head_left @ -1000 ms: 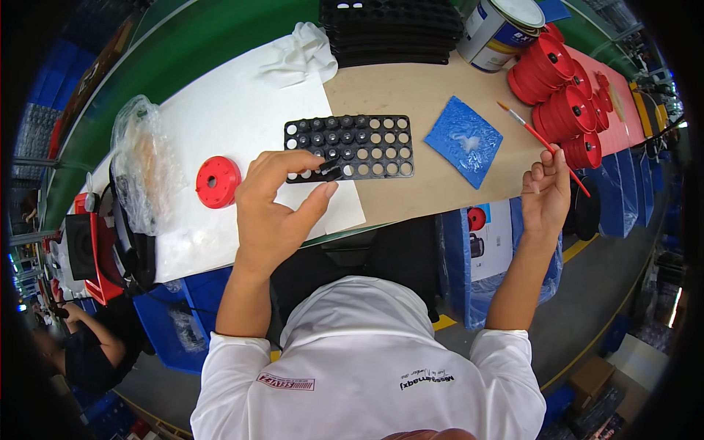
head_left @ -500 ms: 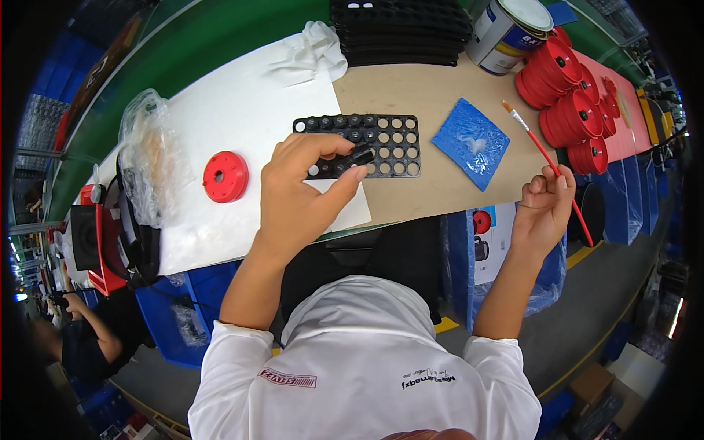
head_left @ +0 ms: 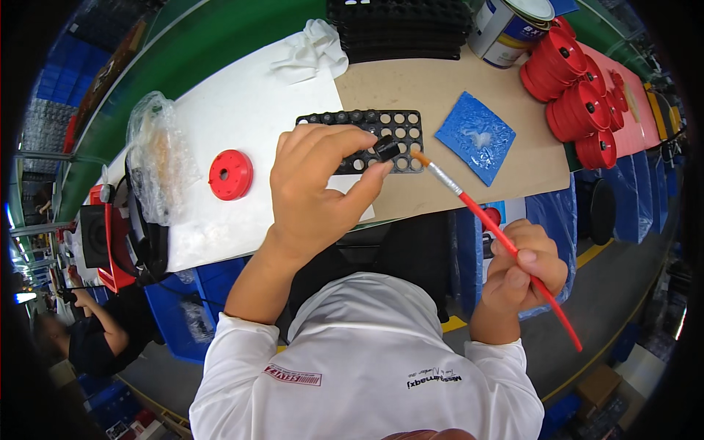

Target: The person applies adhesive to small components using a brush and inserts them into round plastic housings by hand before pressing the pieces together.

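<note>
Between the thumb and fingers of my left hand [head_left: 319, 176] is a small black cylindrical part [head_left: 386, 148]. It is held above a black tray [head_left: 411, 137] with rows of round holes, some filled with similar black parts. My right hand [head_left: 524, 268] grips a paintbrush [head_left: 506, 238] by its red handle, its tan bristles pointing up and left, close to the black part. Whether they touch I cannot tell. Right of the tray lies a blue square sheet [head_left: 462, 147] with a clear wet smear on it. A round red part [head_left: 231, 174] rests on the white sheet at left.
Stacked black trays [head_left: 400, 33] stand at the back, beside a metal can [head_left: 510, 29]. Red spools [head_left: 579, 110] are piled at the right. A white cloth [head_left: 315, 51] and a clear plastic bag [head_left: 154, 161] lie on the left half. Another person [head_left: 99, 334] is at far left.
My right hand has come down and turned, swinging the brush tip from the far right over to the black part. My left hand has shifted slightly right with the part.
</note>
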Motion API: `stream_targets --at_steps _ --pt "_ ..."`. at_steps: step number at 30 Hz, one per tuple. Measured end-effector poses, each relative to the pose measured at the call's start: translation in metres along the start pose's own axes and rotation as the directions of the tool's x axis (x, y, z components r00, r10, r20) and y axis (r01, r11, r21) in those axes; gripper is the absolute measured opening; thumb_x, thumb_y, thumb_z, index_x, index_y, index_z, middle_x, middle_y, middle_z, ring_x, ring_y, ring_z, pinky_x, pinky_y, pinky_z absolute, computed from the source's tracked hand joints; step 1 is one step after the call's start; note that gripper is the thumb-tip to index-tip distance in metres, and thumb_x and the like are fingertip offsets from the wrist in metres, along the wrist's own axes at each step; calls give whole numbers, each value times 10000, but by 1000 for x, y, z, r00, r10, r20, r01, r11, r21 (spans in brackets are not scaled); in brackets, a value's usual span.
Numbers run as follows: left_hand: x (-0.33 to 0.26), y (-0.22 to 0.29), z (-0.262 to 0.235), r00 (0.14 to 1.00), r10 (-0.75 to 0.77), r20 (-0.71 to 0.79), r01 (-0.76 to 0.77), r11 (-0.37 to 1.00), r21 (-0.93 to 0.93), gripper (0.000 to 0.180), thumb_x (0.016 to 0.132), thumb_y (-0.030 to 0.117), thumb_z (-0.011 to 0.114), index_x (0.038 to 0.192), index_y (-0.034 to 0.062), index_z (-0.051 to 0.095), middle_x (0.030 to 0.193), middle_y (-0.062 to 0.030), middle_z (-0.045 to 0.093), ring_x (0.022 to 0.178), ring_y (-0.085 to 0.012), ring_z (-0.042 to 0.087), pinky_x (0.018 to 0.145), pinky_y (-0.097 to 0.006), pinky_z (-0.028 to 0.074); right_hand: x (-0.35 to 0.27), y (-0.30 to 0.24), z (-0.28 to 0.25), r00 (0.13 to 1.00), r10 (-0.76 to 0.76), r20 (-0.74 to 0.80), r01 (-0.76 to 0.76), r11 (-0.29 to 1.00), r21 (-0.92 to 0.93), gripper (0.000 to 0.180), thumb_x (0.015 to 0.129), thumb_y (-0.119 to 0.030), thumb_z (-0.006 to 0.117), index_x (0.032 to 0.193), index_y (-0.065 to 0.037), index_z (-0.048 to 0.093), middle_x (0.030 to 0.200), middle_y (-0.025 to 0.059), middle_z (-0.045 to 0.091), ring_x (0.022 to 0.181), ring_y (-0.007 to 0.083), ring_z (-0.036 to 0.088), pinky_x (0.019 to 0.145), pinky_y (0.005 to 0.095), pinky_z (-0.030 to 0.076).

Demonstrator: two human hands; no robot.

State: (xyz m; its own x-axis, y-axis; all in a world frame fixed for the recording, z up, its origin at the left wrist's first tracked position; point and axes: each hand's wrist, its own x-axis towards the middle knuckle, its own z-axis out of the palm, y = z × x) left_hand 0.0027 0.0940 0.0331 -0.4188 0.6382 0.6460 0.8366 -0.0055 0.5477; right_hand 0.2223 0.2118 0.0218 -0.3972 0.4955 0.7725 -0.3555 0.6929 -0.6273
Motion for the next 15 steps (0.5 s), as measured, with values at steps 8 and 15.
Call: stream_targets --at_steps 8,15 --pt "1 1 3 979 188 -77 -175 974 142 290 642 84 810 899 94 675 891 -13 703 804 -195 616 728 -320 393 4 -7 2 998 38 45 -37 999 -26 205 971 -271 580 1036 -91 506 783 96 620 600 196 567 561 323 454" --pt "1 2 2 969 229 -95 -211 963 166 305 627 65 810 898 89 671 887 -12 697 786 -186 605 712 -310 381 4 -9 4 998 45 50 -42 998 -56 203 978 -279 573 1041 -99 504 769 92 628 595 190 571 562 317 452"
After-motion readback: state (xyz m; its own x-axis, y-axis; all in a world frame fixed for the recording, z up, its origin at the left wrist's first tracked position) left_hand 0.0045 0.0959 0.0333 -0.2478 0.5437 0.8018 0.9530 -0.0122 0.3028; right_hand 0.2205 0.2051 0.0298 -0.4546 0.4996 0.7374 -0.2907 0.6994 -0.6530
